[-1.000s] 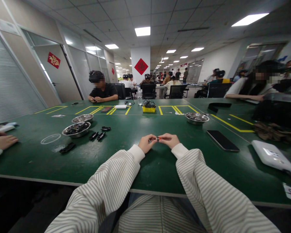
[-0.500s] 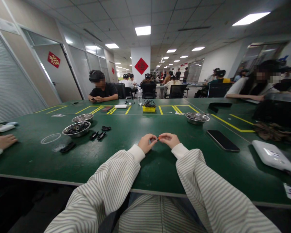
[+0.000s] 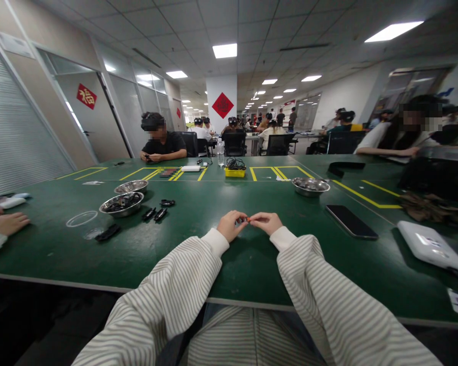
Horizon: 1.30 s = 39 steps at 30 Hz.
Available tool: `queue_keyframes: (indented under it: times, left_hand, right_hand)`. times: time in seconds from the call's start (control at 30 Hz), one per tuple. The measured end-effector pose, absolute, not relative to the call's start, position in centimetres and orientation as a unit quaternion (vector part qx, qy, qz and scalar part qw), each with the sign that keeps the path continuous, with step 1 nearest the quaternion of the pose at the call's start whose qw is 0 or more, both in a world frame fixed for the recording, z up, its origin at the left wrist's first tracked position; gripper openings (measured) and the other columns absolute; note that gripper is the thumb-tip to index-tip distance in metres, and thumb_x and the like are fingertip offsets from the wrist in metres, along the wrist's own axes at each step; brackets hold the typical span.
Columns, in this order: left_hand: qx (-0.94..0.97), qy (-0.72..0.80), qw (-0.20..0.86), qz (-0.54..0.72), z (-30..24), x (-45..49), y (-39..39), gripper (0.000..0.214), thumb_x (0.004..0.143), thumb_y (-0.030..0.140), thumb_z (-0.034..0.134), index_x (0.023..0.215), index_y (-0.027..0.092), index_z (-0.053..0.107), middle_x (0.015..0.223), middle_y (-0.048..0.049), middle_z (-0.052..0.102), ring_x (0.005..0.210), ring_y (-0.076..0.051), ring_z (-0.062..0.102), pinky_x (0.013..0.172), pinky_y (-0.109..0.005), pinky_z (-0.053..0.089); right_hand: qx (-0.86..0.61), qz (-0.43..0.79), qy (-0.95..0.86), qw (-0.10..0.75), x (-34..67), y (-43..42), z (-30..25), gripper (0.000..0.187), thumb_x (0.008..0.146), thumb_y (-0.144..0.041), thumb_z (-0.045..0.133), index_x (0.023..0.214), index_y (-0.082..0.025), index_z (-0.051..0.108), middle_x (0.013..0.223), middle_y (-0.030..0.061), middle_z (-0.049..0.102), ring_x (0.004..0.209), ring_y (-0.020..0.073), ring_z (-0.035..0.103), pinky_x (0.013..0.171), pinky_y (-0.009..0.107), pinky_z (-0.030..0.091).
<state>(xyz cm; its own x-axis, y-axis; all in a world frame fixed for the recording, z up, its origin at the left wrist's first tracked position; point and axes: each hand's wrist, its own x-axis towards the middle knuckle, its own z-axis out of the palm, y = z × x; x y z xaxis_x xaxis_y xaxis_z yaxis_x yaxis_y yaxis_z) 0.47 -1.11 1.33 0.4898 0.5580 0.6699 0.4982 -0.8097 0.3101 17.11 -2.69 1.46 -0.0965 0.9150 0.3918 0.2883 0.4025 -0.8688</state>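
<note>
Over the green table (image 3: 248, 274), my left hand (image 3: 229, 226) and my right hand (image 3: 267, 223) meet fingertip to fingertip. Pinched between them is a small orange-and-dark piece (image 3: 248, 219), too small and too covered by fingers to name. Both hands are closed on it, the left from its left side and the right from its right side. To the left of my hands lie several black plastic parts (image 3: 161, 214). Beyond them a metal bowl (image 3: 126, 212) holds dark parts, with a second metal bowl (image 3: 145, 186) behind it. Another metal bowl (image 3: 311, 191) stands farther right.
A phone (image 3: 351, 221) and a white device (image 3: 429, 246) lie to the right. At left are a clear plastic container (image 3: 93, 231), a dark part (image 3: 108, 233) and another person's hand (image 3: 11, 223). A yellow tray (image 3: 234, 173) with cables and a bottle (image 3: 220, 153) stand farther back.
My fingers have shifted slightly around the small piece, and the right fingertips sit a little closer to the left. The view has moved a little; the table things stay in place.
</note>
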Motion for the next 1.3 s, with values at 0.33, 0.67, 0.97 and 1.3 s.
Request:
queue_keyframes:
  times: [0.33,0.67,0.97,1.3]
  left_hand:
    - [0.866,0.393,-0.100,0.293,1.8,-2.7,2.2,0.022,0.077,0.029,0.037,0.092,0.022,0.053,0.080,-0.0022,0.054,0.075,-0.011,0.050,0.066,-0.020,0.038]
    - [0.744,0.637,-0.103,0.171,0.7,-9.2,9.2,0.019,0.073,0.026,0.041,0.083,0.021,0.056,0.084,-0.0030,0.055,0.079,-0.015,0.050,0.066,-0.023,0.039]
    - [0.758,0.633,-0.122,0.102,1.1,-8.2,9.1,0.023,0.076,0.024,0.036,0.083,0.016,0.056,0.088,-0.0089,0.054,0.086,-0.019,0.048,0.067,-0.028,0.040]
    - [0.732,0.660,-0.129,0.106,1.3,-8.3,7.9,0.022,0.075,0.021,0.037,0.092,0.016,0.050,0.092,-0.0096,0.053,0.087,-0.020,0.047,0.068,-0.030,0.039]
  right_hand:
    - [-0.472,0.317,-0.705,0.425,17.9,-1.3,0.0,0.029,0.060,-0.024,0.053,0.087,-0.015,0.059,0.079,0.0065,0.063,0.068,0.0144,0.057,0.054,0.023,0.046]
    - [-0.504,0.321,-0.696,0.399,17.9,-1.3,-0.3,0.027,0.061,-0.020,0.050,0.085,-0.014,0.059,0.069,0.0037,0.062,0.052,0.0090,0.055,0.050,0.020,0.044]
    - [-0.499,0.320,-0.700,0.397,17.7,-1.6,-0.1,0.027,0.060,-0.016,0.047,0.085,-0.014,0.059,0.063,0.0018,0.061,0.048,0.0083,0.054,0.051,0.021,0.045]
    - [-0.496,0.320,-0.705,0.393,17.7,-1.7,-0.1,0.028,0.060,-0.016,0.047,0.085,-0.012,0.059,0.059,0.0023,0.061,0.048,0.0087,0.054,0.053,0.021,0.045]
